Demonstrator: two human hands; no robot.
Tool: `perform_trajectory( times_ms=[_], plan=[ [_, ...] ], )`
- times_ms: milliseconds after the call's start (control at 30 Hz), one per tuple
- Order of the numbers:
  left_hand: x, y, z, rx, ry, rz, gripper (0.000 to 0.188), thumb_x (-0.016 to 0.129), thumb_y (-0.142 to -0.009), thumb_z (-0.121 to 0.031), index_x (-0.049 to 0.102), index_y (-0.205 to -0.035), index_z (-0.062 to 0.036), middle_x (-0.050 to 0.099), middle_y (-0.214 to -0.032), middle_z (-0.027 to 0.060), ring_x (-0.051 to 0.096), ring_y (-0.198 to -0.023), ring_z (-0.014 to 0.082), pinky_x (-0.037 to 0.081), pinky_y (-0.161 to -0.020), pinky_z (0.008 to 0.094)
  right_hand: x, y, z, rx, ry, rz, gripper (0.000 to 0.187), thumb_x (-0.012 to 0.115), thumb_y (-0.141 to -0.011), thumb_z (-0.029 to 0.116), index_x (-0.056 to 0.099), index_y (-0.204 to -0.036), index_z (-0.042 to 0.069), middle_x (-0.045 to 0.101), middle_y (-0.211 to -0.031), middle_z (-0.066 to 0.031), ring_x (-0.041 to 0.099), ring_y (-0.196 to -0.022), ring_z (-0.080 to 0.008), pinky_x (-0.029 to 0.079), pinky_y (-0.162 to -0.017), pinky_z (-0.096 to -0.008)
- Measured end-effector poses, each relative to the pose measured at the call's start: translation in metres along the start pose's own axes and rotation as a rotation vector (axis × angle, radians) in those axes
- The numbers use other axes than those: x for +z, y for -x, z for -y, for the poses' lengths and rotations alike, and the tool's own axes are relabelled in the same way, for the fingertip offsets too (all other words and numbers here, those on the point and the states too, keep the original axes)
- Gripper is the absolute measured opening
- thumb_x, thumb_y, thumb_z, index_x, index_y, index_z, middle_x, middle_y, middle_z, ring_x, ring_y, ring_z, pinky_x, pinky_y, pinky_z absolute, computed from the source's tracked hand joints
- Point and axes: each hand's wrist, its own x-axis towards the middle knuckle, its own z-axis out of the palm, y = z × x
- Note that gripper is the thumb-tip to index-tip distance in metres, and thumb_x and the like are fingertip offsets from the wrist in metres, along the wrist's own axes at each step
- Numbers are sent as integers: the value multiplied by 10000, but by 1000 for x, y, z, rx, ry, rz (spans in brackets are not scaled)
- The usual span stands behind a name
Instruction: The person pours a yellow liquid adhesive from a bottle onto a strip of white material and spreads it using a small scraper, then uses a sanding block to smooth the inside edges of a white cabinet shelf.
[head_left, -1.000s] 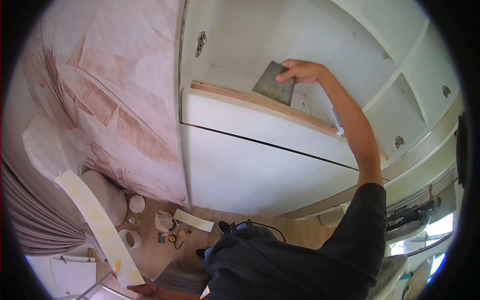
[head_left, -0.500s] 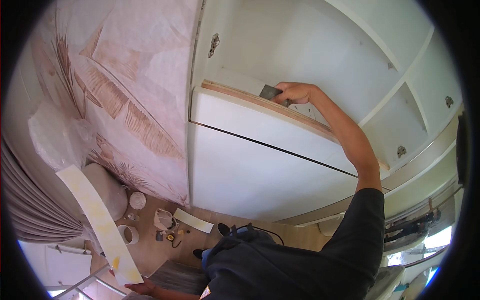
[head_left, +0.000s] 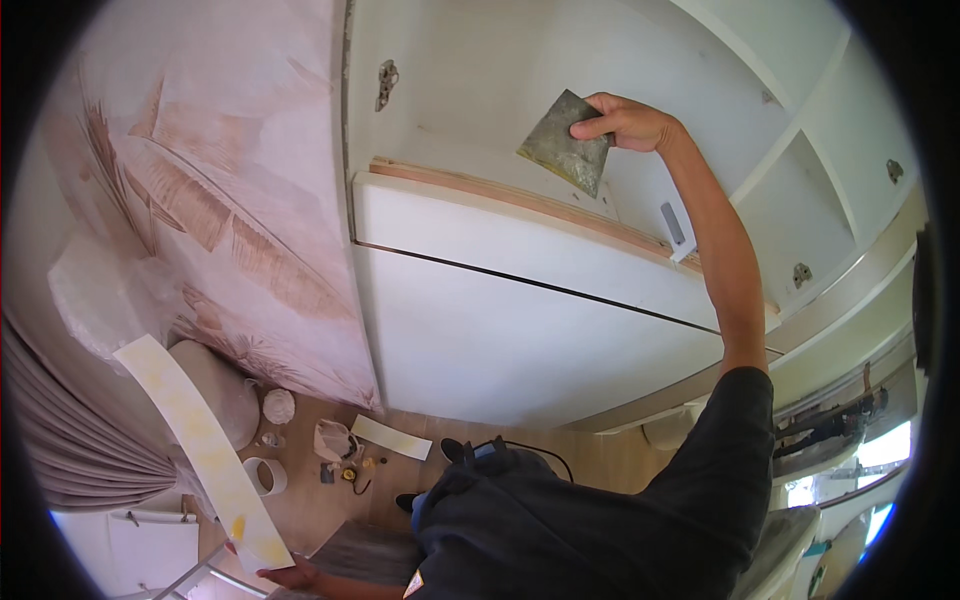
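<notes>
High in the open white cabinet [head_left: 480, 90], my right hand [head_left: 635, 122] grips a flat, square metal scraper [head_left: 565, 145], thumb on its face and a yellowish smear along its lower edge. The scraper is held above the raw wooden edge [head_left: 520, 205] of a white panel [head_left: 530, 325], apart from it. Low on the left, my left hand [head_left: 290, 574] has its fingers closed round the near end of a long white strip [head_left: 195, 430] with yellow smears. That strip slants up and away to the left.
Leaf-patterned wall covering [head_left: 240, 200] borders the cabinet, with a gathered curtain [head_left: 90, 430] to the left. A white roll [head_left: 264, 477], an open bag [head_left: 333, 438] and another pale strip [head_left: 392, 437] lie on the floor. Metal hinges [head_left: 387, 85] stick out inside the cabinet.
My right hand has risen from the wooden edge, turning the scraper so its broad face shows. A small white slotted piece near my right forearm has come into sight. The left hand keeps its strip.
</notes>
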Motion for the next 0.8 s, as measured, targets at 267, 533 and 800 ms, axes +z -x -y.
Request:
perform_trajectory(
  times_ms=[267,533,800],
  plan=[
    [25,-4,7,-29,144,294,740,387,-1035,-465,111,-1562,-25,163,-1627,116,223,-1475,270,168,-1218,408,19,7,-65,329,269,19,352,720,-893,252,642,-1155,30,637,-1020,-14,560,-964,-127,460,-846,-292],
    [-8,-8,14,-68,117,98,749,411,-1022,-472,113,-1570,-57,175,-1621,131,214,-1477,278,92,-1229,407,43,-9,-86,447,124,154,261,699,-907,191,654,-1130,64,637,-945,29,539,-815,-71,452,-692,-243],
    [7,8,11,-24,22,115,767,439,-1007,-485,126,-1572,-73,183,-1620,126,212,-1478,288,102,-1227,417,20,12,-60,322,120,125,385,728,-880,230,624,-1199,41,656,-1100,-48,586,-1000,-149,488,-865,-339]
  ],
)
